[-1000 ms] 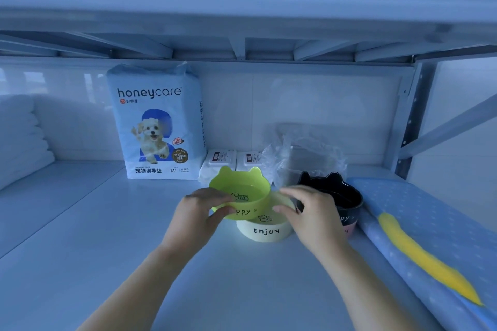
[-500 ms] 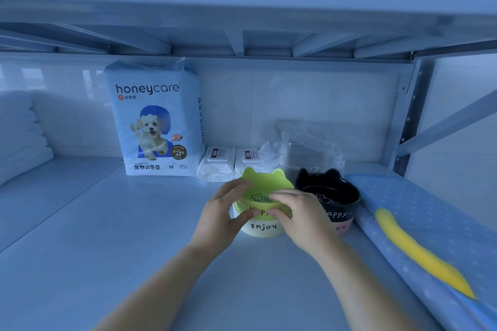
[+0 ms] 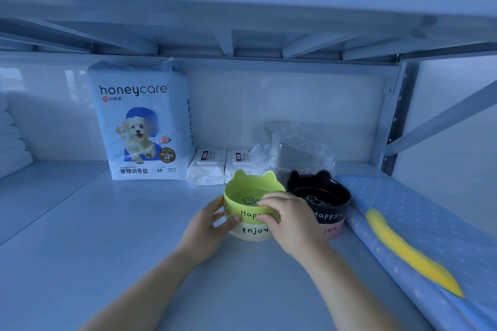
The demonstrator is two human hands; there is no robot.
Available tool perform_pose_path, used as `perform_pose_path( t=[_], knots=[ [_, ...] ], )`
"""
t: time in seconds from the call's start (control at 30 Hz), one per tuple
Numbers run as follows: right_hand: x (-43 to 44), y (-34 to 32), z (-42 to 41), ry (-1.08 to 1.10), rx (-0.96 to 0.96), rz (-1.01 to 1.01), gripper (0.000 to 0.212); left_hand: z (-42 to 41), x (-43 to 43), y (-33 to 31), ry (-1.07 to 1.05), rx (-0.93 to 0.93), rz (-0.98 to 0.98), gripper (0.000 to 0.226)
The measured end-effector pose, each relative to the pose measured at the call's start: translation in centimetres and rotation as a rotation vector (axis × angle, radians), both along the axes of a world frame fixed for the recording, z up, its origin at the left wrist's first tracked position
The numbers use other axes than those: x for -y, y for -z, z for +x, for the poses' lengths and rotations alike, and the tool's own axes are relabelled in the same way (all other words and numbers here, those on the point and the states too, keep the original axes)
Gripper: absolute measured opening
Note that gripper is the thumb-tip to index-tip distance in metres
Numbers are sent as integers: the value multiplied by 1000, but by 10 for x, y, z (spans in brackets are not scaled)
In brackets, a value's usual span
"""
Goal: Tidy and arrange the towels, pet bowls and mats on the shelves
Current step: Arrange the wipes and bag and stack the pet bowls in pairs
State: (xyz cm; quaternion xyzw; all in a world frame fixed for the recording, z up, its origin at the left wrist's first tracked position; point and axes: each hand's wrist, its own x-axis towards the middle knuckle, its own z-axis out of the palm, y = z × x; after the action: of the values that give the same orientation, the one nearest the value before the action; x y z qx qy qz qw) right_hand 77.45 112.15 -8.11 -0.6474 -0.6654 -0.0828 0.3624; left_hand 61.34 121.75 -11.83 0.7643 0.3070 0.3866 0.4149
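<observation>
White towels: stacked far left
Left hand: curled round the green bowl's left side
Green bowl: middle of the shelf, nested on a cream bowl
Right hand: gripping its front rim
Blue mat: far right

Both forearms bare, reaching forward, converging. Left hand cups left side of green bowl, thumb across front. Right hand grips right side, fingers curled over rim.
</observation>
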Motion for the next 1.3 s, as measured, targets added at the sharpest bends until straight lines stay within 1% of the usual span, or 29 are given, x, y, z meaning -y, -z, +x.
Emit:
perform_pose_path(
  t=[0.13,0.27,0.37,0.5,0.67,0.77,0.93,1.1,1.23,1.3],
  knots=[
    [0,0,0,1,3,-4,25,1,2,0,-17,3,12,34],
    [-1,0,0,0,1,-3,24,1,5,-4,59,18,-26,32],
    [-2,0,0,-5,7,-8,25,-1,3,-5,106,-6,-38,35],
    [-2,1,2,-9,-8,-8,25,1,5,-5,117,-9,-50,42],
    [-2,1,3,-13,-20,-6,25,1,6,-7,123,-24,-69,39],
    [-1,1,4,-27,-10,-5,27,0,8,-7,86,-7,-91,37],
    [1,0,4,-35,20,-40,31,2,11,-7,-50,32,-181,42],
    [0,0,4,-25,26,-31,25,3,16,-10,-85,76,-203,31],
    [2,2,3,-30,28,-24,29,2,15,-7,-90,31,-167,33],
    [2,2,1,-37,27,-22,30,1,14,-4,-129,-63,-62,45]
  ],
)
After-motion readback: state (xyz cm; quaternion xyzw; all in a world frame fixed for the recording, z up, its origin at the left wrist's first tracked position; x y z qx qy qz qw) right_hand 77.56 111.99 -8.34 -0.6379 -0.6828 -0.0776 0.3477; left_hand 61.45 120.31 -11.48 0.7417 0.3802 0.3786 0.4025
